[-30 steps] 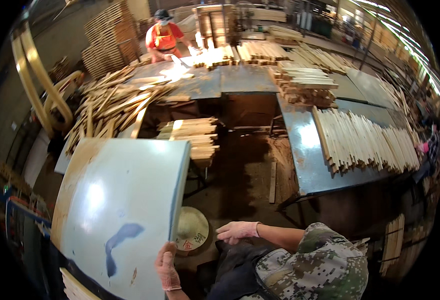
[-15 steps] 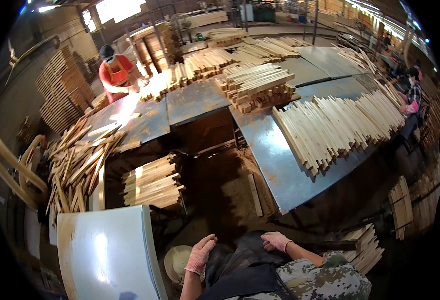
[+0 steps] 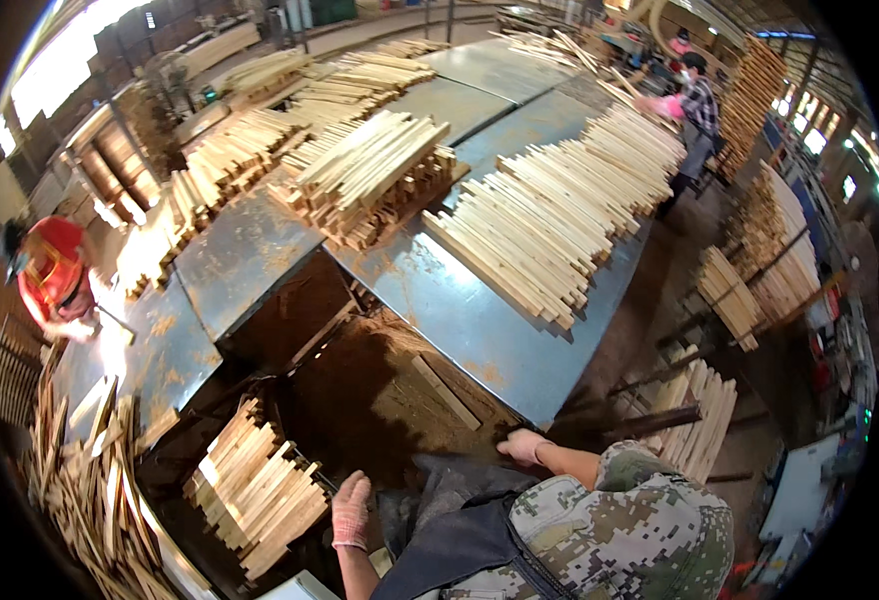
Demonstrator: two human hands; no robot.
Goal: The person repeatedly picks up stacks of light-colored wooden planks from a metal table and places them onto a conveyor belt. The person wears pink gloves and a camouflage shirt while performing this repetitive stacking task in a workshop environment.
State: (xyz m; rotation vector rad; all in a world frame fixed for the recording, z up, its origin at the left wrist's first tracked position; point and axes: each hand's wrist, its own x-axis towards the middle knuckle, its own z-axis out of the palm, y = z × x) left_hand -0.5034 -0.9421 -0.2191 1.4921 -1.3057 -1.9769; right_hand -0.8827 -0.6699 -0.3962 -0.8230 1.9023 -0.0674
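Observation:
My left hand, in a pale pink knit glove, is raised beside the dark apron over my lap. Its fingers are bent together, and I see nothing in them. A stack of short wooden strips lies just to its left. My right hand, gloved the same way, is near the front corner of the metal table. Its fingers are curled in, with no object visible. On that table a wide row of pale wooden strips lies side by side, out of reach of both hands.
Behind the row stands a stacked pile of strips. Loose offcuts heap up at the left. One strip lies on the dusty floor. A person in red works at far left, another in a checked shirt at far right.
My view has swung to the right, so the tables and stacks sit further left. My right hand has moved outward toward the table corner; both hands still hold nothing visible.

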